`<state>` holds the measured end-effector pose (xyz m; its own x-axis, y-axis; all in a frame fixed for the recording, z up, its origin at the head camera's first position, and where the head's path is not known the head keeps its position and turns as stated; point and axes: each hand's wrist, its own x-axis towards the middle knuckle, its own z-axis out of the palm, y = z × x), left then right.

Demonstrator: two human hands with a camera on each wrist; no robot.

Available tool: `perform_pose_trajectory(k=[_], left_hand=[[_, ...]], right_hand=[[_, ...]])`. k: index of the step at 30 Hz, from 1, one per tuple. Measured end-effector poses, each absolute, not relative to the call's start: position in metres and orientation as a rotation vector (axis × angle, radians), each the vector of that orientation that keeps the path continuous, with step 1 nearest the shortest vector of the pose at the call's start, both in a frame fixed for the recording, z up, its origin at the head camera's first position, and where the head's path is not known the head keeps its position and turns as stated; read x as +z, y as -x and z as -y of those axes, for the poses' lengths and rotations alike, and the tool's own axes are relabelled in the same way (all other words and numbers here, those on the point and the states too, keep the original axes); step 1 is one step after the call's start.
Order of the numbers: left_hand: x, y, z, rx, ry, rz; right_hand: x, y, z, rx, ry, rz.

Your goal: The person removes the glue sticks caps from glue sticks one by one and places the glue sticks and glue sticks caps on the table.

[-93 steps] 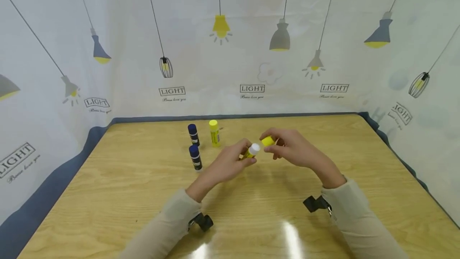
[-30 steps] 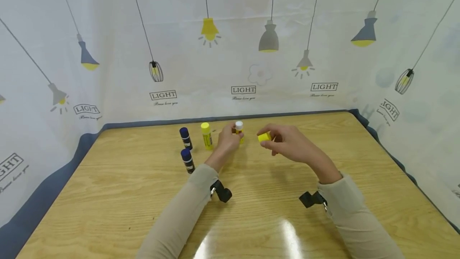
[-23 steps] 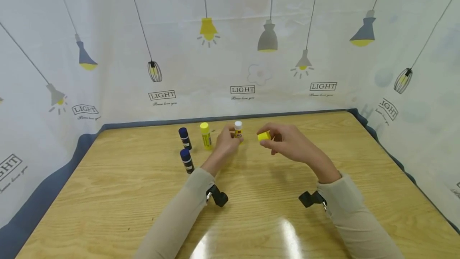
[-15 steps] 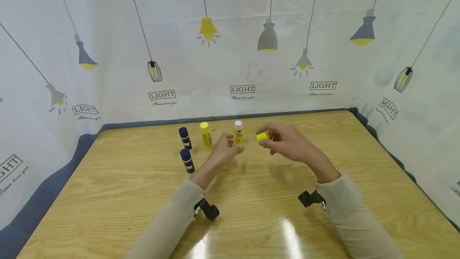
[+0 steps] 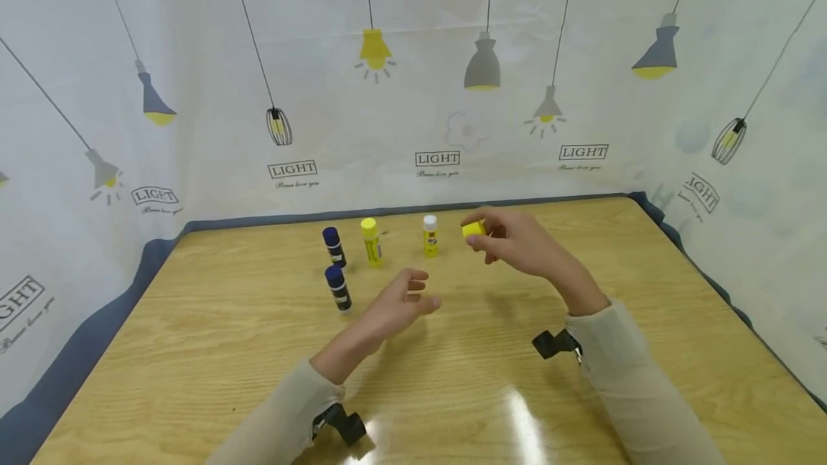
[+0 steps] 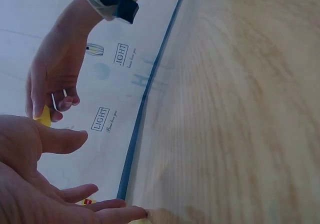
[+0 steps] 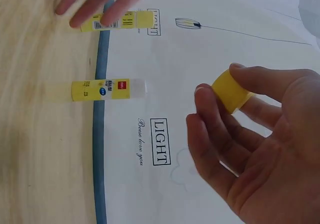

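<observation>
My right hand [image 5: 520, 241] pinches a yellow glue stick cap [image 7: 230, 91] between thumb and fingers, above the table. Just left of it an uncapped glue stick [image 5: 430, 237] with a yellow body and white top stands upright on the table. My left hand [image 5: 395, 305] is empty, its fingers relaxed and apart, in front of that glue stick. In the left wrist view, the left hand's fingers [image 6: 120, 213] partly cover the uncapped stick. A capped yellow glue stick [image 5: 371, 242] stands upright farther left.
Two dark blue glue sticks, a rear one [image 5: 334, 247] and a front one [image 5: 338, 289], stand left of the yellow ones. The wooden table [image 5: 194, 350] ends at a wall covering [image 5: 362, 113] printed with lamps.
My left hand has set the uncapped glue stick upright on the table, let go and drawn back toward me. My right hand still holds the cap, slightly higher in view.
</observation>
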<state>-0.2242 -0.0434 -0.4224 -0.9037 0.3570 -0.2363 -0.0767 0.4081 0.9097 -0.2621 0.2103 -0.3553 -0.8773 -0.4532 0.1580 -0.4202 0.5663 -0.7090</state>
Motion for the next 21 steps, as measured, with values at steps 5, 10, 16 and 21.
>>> perform_pose_trajectory(k=[5, 10, 16, 21], left_hand=[[-0.422, 0.21, 0.051, 1.571, -0.243, -2.349], [-0.409, 0.201, 0.06, 1.895, -0.246, -2.332], [-0.362, 0.199, 0.087, 1.998, -0.418, -2.374], [-0.337, 0.212, 0.124, 2.045, -0.401, -2.505]], right_hand=[[-0.352, 0.278, -0.208, -1.268, 0.716, -2.682], [-0.349, 0.297, -0.206, -1.372, 0.685, -2.605], [-0.342, 0.312, -0.22, -1.511, 0.599, -2.541], [-0.345, 0.321, -0.233, -1.586, 0.492, -2.563]])
